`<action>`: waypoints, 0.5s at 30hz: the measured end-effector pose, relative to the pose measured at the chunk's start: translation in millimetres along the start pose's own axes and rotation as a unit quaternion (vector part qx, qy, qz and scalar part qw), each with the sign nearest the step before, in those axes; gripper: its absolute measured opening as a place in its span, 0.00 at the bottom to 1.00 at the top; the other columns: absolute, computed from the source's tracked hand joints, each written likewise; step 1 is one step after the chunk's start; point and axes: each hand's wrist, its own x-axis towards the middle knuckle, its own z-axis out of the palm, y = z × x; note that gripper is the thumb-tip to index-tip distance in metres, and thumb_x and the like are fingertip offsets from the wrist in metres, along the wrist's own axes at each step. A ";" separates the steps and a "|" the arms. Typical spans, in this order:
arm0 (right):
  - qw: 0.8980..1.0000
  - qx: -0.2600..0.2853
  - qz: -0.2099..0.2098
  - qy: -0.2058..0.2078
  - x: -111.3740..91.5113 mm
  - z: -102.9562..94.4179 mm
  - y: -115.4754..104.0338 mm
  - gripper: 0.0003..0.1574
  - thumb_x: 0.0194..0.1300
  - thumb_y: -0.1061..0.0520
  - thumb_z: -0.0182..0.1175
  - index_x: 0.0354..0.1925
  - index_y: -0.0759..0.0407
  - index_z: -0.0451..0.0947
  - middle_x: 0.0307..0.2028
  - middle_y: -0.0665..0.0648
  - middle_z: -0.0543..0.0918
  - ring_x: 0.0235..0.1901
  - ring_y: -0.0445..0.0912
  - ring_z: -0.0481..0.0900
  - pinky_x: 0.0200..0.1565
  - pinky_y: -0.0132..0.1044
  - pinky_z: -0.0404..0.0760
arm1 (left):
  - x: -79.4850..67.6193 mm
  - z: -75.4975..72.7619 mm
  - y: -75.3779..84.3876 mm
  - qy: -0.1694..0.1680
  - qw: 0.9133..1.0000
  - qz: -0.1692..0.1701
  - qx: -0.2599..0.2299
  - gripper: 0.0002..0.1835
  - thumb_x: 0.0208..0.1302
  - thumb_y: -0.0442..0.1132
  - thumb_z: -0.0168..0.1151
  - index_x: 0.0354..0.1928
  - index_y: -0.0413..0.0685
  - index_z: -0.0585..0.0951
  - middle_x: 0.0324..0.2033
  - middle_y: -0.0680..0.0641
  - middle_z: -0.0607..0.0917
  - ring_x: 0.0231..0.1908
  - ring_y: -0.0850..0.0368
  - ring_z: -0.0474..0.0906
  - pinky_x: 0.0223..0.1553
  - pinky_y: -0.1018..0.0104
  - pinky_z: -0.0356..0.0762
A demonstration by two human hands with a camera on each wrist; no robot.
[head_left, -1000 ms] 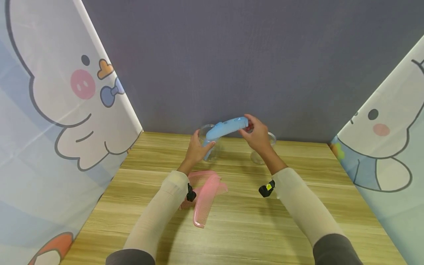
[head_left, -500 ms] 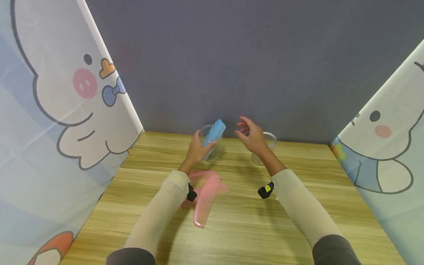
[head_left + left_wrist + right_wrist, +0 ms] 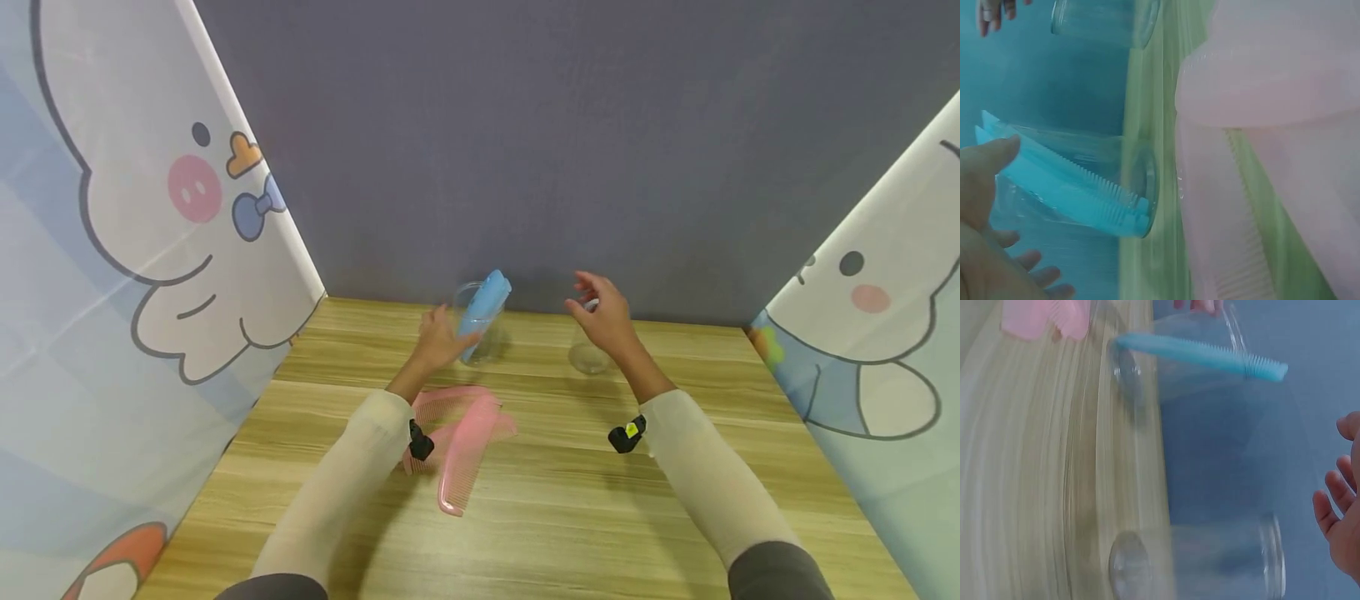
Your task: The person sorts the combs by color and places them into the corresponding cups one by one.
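Note:
Blue combs (image 3: 486, 302) stand leaning in a clear plastic cup (image 3: 492, 340) at the back of the table; the left wrist view shows two combs (image 3: 1066, 181) side by side in it. My left hand (image 3: 441, 340) is just left of this cup, fingers spread and holding nothing. My right hand (image 3: 607, 318) hovers with loosely bent fingers by a second clear cup (image 3: 588, 358), overlapping its rim in the head view. In the right wrist view that cup (image 3: 1222, 559) has nothing in it, and the hand (image 3: 1341, 506) is apart from its rim.
Several pink combs (image 3: 467, 454) lie crossed in a pile on the wooden table (image 3: 570, 517), close to my left wrist. A dark grey panel (image 3: 525, 150) rises behind the cups. Cartoon-printed sheets (image 3: 112, 250) hang along both sides.
My right hand has let go of a blue comb, which now stands in the left cup, and has moved right to the other cup. My left hand has released the left cup, drawing back leftward.

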 end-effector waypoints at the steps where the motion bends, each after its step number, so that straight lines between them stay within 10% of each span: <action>1: 1.000 -0.001 0.003 0.004 -1.0 -2.2 3.7 0.35 0.71 0.57 0.64 0.72 0.62 0.67 0.58 0.68 0.77 0.54 0.62 0.77 0.50 0.56 0.80 | -2.8 -1.6 -0.7 -0.009 1.000 0.004 0.012 0.53 0.64 0.57 0.68 0.78 0.36 0.53 0.73 0.28 0.57 0.72 0.28 0.57 0.67 0.32 0.67; 15: 0.994 -0.028 0.092 0.049 -16.4 -24.0 49.6 0.47 0.65 0.49 0.69 0.75 0.62 0.62 0.72 0.72 0.63 0.70 0.69 0.55 0.67 0.69 0.59 | -76.3 -6.3 -0.6 -0.092 0.980 0.038 0.173 0.42 0.62 0.56 0.71 0.69 0.35 0.70 0.64 0.31 0.74 0.64 0.31 0.70 0.65 0.39 0.72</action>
